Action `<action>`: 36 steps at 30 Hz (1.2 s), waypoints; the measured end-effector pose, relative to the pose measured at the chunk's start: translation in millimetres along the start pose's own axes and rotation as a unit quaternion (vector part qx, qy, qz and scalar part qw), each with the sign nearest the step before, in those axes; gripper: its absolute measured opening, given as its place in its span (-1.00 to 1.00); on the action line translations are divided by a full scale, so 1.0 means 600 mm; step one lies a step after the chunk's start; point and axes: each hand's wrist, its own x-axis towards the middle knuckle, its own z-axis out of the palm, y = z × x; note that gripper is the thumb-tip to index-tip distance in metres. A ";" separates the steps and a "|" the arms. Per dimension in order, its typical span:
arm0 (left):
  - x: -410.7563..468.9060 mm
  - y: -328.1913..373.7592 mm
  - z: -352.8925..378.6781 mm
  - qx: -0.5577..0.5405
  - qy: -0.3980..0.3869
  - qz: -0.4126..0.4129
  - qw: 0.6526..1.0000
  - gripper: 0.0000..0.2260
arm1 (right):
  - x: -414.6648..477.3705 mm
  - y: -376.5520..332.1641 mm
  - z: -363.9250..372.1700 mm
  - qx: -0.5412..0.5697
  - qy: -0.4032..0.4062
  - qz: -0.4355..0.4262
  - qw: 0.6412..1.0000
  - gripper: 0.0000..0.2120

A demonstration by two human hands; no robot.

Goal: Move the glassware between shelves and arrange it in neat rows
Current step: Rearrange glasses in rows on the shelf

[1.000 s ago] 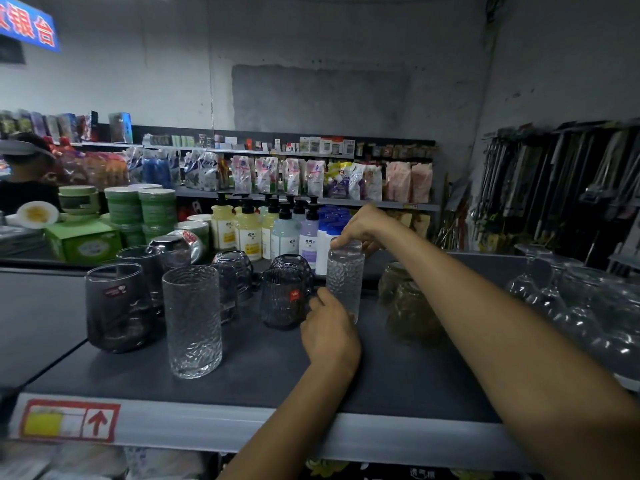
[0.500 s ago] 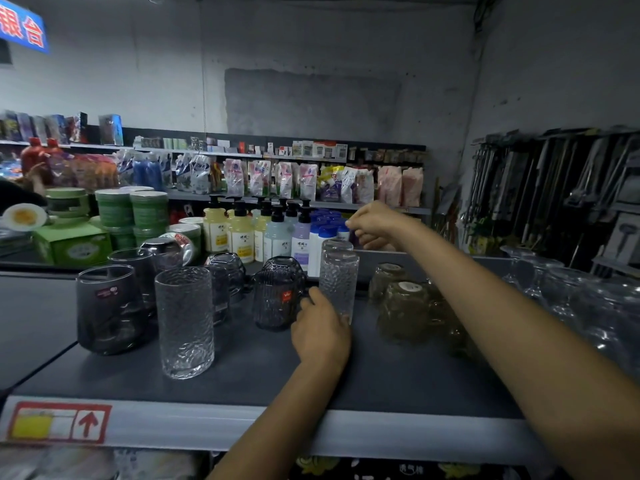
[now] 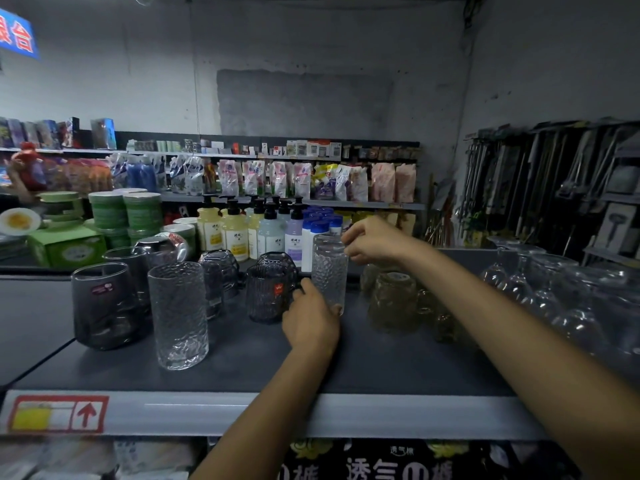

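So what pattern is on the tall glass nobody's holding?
Tall glass: clear, hammered dimpled texture; head view.

Dim, cool, bluish light fills the shop evenly, its source unclear; the far wall (image 3: 311, 64) is a flat grey. The far shelves of packets (image 3: 294, 178) are the brightest part, while the dark shelf top (image 3: 242, 358) nearby soaks light up. Faint glints mark the textured glass (image 3: 178, 317) at near left and the tall clear glass (image 3: 329, 271) in the middle, both fairly sharp. The wine glasses (image 3: 519, 282) at right smear into blur. The wide lens bows the shelf edge (image 3: 173, 410) and stretches the right forearm (image 3: 502, 323). Hanging tools (image 3: 554, 174) at far right sit in shadow
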 end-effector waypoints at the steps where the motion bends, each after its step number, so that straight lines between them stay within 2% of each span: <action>1: 0.000 0.000 0.000 -0.002 0.000 -0.001 1.000 -0.54 | -0.002 0.004 0.003 -0.010 0.001 -0.008 1.000 -0.76; 7: 0.000 0.001 0.000 -0.040 -0.002 0.007 0.999 -0.48 | -0.008 0.017 0.018 -0.096 0.025 -0.063 0.993 -0.66; 11: 0.000 0.001 0.001 -0.052 0.004 0.013 0.999 -0.50 | -0.010 0.019 0.022 -0.105 0.034 -0.084 0.990 -0.67; 16: -0.001 0.000 -0.001 -0.043 0.005 0.008 0.999 -0.48 | -0.007 0.023 0.033 -0.132 0.062 -0.088 0.985 -0.53; 21: -0.001 0.000 0.000 -0.048 0.004 0.006 0.999 -0.45 | -0.005 0.028 0.042 -0.121 0.087 -0.094 0.984 -0.54; 26: 0.001 -0.001 0.002 -0.037 0.001 0.006 0.999 -0.55 | -0.008 0.035 0.053 -0.103 0.105 -0.095 0.985 -0.60; 31: 0.000 0.002 -0.003 -0.030 -0.013 0.002 0.999 -0.57 | -0.014 0.034 0.063 -0.087 0.125 -0.092 0.984 -0.59; 36: -0.003 -0.001 -0.012 -0.045 -0.059 -0.008 0.997 -0.45 | -0.021 0.022 0.062 -0.112 0.118 -0.088 0.983 -0.57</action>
